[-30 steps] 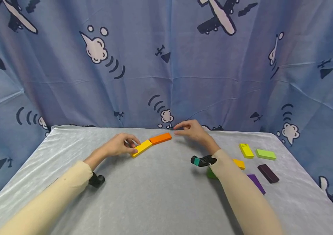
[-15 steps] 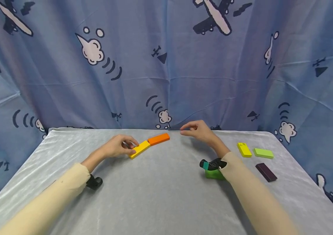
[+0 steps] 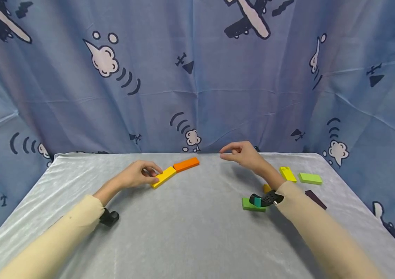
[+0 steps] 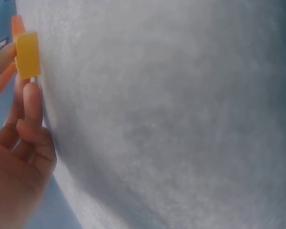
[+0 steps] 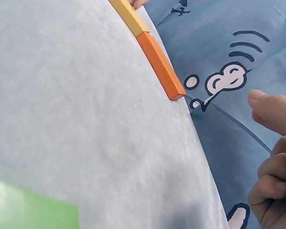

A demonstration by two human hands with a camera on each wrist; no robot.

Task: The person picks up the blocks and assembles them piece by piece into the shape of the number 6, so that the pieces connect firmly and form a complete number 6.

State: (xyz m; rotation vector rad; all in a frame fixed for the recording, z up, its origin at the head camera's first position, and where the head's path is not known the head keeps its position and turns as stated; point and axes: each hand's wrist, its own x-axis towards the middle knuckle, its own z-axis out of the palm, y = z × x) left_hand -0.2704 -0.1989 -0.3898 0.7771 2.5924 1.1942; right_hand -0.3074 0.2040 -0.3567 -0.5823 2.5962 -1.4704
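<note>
My left hand [image 3: 135, 173] pinches a yellow rectangular block [image 3: 164, 177] between thumb and fingers, near the far side of the table. In the left wrist view the yellow block [image 4: 28, 56] shows its end face beside the fingertips. An orange block [image 3: 186, 164] lies end to end with it, at a slight angle; the two also meet in the right wrist view. To the right of the orange block [image 5: 162, 66], my right hand [image 3: 245, 155] hovers above the cloth. Its fingers are loosely bent and nothing is held.
On the right lie a green block [image 3: 249, 204], a bright yellow block [image 3: 287, 174], a light green block [image 3: 310, 178] and a dark block [image 3: 315, 198]. A yellow-orange piece [image 3: 266, 188] is mostly behind the right forearm. A patterned blue curtain [image 3: 197, 77] hangs behind the table.
My right hand has moved right, away from the orange block's end, and its forearm now covers other blocks. The left hand stays on the yellow block; the head view has shifted slightly.
</note>
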